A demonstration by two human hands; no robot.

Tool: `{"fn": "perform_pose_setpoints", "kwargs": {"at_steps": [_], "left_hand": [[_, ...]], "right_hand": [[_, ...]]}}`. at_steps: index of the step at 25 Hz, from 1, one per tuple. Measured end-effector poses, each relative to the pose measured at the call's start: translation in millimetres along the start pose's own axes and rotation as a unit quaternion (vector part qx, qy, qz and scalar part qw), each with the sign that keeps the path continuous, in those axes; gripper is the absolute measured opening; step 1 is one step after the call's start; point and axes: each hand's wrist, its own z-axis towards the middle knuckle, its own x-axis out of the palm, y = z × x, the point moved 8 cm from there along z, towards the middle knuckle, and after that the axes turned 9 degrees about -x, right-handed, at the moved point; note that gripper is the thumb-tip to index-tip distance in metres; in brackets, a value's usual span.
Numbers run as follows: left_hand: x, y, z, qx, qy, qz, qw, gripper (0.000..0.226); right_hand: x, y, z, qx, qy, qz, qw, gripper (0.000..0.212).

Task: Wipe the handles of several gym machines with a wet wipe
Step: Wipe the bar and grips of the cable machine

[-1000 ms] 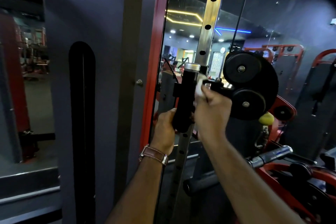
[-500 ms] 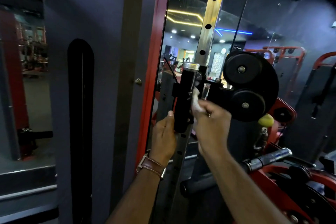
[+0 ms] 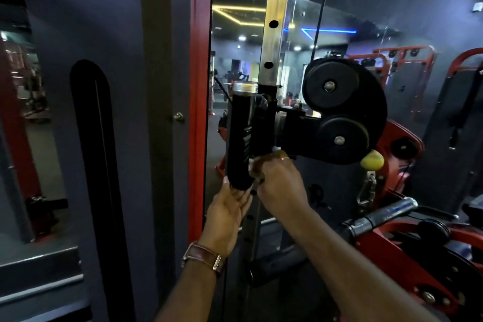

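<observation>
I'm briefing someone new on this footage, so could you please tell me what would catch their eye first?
Centre frame, an upright black foam handle on a cable machine, with the left hand at its lower end and the right hand beside it. Just right, two black pulley wheels. Behind, a drilled steel post and a red frame upright.

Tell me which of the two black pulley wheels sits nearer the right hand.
The smaller, lower pulley wheel, just above and right of the right hand. The larger one sits higher, beside the holed steel post.

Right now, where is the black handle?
Head view, centre: the black handle stands upright left of the pulleys, left hand under its lower end.
</observation>
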Motion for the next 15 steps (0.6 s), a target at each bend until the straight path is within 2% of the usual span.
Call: {"fn": "perform_pose_setpoints", "kwargs": {"at_steps": [2, 4, 5, 7, 8, 9, 11, 12, 13, 14, 15], "left_hand": [[0.8, -0.4, -0.9, 0.014, -0.009, -0.051, 0.999, 0.044], [-1.1, -2.6, 0.3, 0.021, -0.026, -0.083, 0.996, 0.044], [-3.2, -2.7, 0.4, 0.021, -0.038, -0.092, 0.995, 0.043], [-5.0, -3.3, 1.0, 0.031, -0.058, -0.089, 0.994, 0.038], [-4.4, -5.4, 0.9, 0.043, -0.065, -0.086, 0.993, 0.036], [-4.1, -7.3, 0.3, 0.052, -0.071, -0.086, 0.992, 0.034], [-3.6, -9.7, -0.4, 0.065, -0.082, -0.082, 0.991, 0.037], [-3.4, -10.2, -0.7, 0.068, -0.088, -0.077, 0.991, 0.04], [-3.4, -10.8, -1.7, 0.07, -0.098, -0.07, 0.99, 0.041], [-3.2, -10.6, -4.2, 0.071, -0.113, -0.061, 0.989, 0.04], [-5.7, -9.3, -7.5, 0.073, -0.133, -0.05, 0.987, 0.039]], "right_hand": [[7.2, -3.6, 1.5, 0.045, 0.021, 0.078, 0.996, 0.019], [5.0, -3.2, -6.2, 0.098, -0.024, 0.239, 0.966, 0.027], [7.7, -8.1, -9.5, 0.154, -0.047, 0.359, 0.92, 0.03], [25.4, -13.8, -15.7, 0.261, -0.056, 0.612, 0.745, 0.032], [32.4, -15.2, -17.1, 0.266, -0.056, 0.644, 0.715, 0.031], [32.5, -20.2, -17.2, 0.234, -0.06, 0.595, 0.767, 0.029], [12.9, -20.4, -15.8, 0.096, -0.096, 0.348, 0.928, 0.026], [7.1, -16.2, -14.8, 0.011, -0.113, 0.245, 0.963, 0.025], [8.4, -17.8, -12.0, -0.041, -0.109, 0.19, 0.975, 0.026], [12.1, -22.9, -8.9, -0.041, -0.081, 0.188, 0.978, 0.029], [14.4, -27.4, -8.1, -0.003, -0.051, 0.225, 0.973, 0.032]]}}
